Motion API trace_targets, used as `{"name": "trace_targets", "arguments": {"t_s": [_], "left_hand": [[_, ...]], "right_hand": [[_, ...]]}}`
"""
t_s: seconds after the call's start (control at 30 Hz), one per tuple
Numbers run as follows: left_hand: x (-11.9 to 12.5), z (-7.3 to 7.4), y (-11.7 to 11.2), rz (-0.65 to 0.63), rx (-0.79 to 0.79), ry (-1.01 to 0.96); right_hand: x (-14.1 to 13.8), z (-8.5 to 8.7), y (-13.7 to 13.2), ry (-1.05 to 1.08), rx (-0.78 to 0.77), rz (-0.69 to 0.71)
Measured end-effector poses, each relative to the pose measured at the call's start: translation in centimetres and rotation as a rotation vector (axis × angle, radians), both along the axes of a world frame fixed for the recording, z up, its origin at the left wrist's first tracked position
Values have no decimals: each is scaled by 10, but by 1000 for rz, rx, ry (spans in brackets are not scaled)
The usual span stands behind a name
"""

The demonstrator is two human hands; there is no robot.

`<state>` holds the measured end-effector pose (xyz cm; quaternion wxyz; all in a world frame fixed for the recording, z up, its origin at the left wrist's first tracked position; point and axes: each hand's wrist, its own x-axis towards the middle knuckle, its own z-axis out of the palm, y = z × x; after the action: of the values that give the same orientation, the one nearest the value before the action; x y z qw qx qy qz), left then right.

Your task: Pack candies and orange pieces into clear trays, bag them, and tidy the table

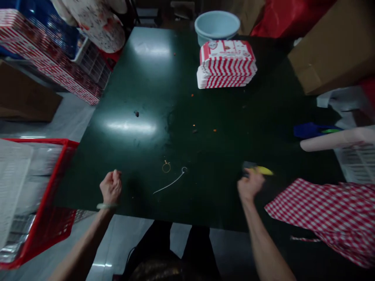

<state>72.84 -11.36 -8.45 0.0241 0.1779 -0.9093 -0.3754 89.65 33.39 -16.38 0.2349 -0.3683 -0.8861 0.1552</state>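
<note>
the left hand [110, 187] is closed in a fist at the near edge of the dark green desk [131, 89]; the right hand [250, 185], blurred, curls at a yellow-handled tool [264, 170], its grip unclear; a hasty sweep could knock that tool off the edge or snag the thin wire [170, 183] between the hands;

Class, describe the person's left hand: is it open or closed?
Closed: the left hand is curled into a fist, fingers folded in, over the dark green table.

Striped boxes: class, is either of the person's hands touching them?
No, the striped boxes sit at the far side of the table, apart from the left hand and the right hand.
</note>
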Motion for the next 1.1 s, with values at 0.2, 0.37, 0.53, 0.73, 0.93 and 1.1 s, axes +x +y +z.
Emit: {"name": "trace_targets", "arguments": {"t_s": [0.2, 0.37, 0.53, 0.73, 0.93, 1.1], "left_hand": [[32, -35, -52, 55, -235, -133], [21, -33, -57, 59, -117, -123], [12, -37, -40, 94, -90, -104], [10, -45, 21, 17, -122, -104], [-2, -34, 67, 0, -124, -169], [-14, -30, 65, 87, -156, -195]], "right_hand": [[-95, 5, -237, 164, -198, 452], [-113, 25, -135, 353, -178, 275], [-163, 36, 61, 150, -135, -147], [-210, 19, -77, -2, -50, 569], [-215, 30, -75, 300, -191, 674], [-271, 45, 169, 236, -80, 110]]}}
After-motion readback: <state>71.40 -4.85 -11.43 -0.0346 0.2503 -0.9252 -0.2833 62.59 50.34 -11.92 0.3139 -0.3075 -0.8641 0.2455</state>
